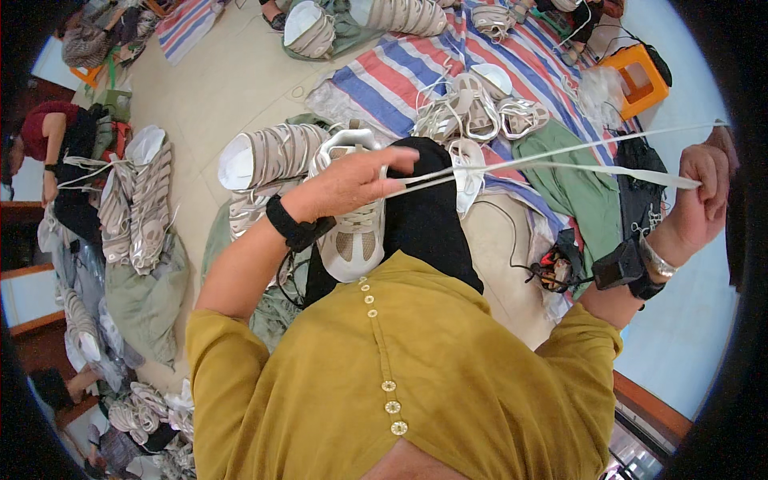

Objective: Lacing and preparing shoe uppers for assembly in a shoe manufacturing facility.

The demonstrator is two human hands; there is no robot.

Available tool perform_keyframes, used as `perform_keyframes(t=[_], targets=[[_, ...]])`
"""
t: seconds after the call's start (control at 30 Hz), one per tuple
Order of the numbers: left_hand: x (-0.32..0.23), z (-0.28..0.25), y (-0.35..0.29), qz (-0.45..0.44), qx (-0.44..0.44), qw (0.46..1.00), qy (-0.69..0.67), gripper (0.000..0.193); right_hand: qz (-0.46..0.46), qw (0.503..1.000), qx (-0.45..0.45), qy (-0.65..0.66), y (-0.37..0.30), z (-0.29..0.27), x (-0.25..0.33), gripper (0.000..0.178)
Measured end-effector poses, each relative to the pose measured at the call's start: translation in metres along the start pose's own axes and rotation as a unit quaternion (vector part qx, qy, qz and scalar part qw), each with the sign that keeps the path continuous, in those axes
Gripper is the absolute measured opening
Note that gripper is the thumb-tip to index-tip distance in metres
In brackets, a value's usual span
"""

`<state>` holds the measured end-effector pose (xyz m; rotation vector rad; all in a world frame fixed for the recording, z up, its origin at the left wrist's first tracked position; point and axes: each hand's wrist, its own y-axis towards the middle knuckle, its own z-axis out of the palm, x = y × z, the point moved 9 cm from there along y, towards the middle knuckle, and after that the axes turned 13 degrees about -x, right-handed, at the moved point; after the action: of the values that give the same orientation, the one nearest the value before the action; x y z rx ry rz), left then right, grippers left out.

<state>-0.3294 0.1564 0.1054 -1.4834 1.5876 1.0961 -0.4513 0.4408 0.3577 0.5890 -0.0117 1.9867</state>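
A beige and white sneaker (352,240) rests on my lap, its toe toward me. My left hand (348,182) lies over the sneaker's lacing, fingers stretched out to the right with thumb and forefinger apart. The fingertips are slightly blurred. Close by the thumb, pale flat shoelaces (552,160) run taut to the right across my black trousers. Far out to the right, my right hand (702,188) is closed and pinches the end of one shoelace. Another strand stretches above that hand to the picture's edge. My left hand and wrist hide part of the sneaker.
Stacked beige sneakers (272,156) stand beside my left knee. More loose sneakers (472,104) lie ahead on a striped sheet (376,88). Green cloth (560,168) and a black cable (512,232) are at the right. An orange stool (640,80) stands far right; a co-worker (60,152) sits at left.
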Motion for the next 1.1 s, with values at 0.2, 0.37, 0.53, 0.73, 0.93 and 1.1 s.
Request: perform_keyframes(t=[0.2, 0.37, 0.53, 0.73, 0.93, 1.1], targets=[[0.011, -0.02, -0.008, -0.061, -0.018, 0.995, -0.079, 0.02, -0.028, 0.992, -0.005, -0.12, -0.008, -0.012, -0.008, 0.022], [0.045, -0.07, -0.039, -0.215, -0.175, 0.909, -0.311, 0.019, -0.057, 0.97, -0.027, -0.236, -0.004, -0.093, -0.01, 0.014], [0.09, -0.158, -0.08, -0.168, -0.424, 0.736, -0.5, 0.011, -0.183, 0.896, -0.391, -0.101, -0.029, -0.209, 0.013, 0.018], [0.193, -0.262, -0.195, -0.178, -0.627, 0.619, -0.438, 0.018, -0.098, 0.932, -0.335, 0.095, -0.069, -0.358, 0.051, 0.022], [0.25, -0.315, -0.309, -0.245, -0.667, 0.61, -0.351, 0.012, -0.006, 0.835, -0.418, -0.357, -0.085, -0.395, -0.012, 0.019], [0.252, -0.289, -0.329, -0.28, -0.728, 0.565, -0.268, 0.013, 0.096, 0.75, -0.195, -0.625, -0.038, -0.301, -0.186, 0.018]])
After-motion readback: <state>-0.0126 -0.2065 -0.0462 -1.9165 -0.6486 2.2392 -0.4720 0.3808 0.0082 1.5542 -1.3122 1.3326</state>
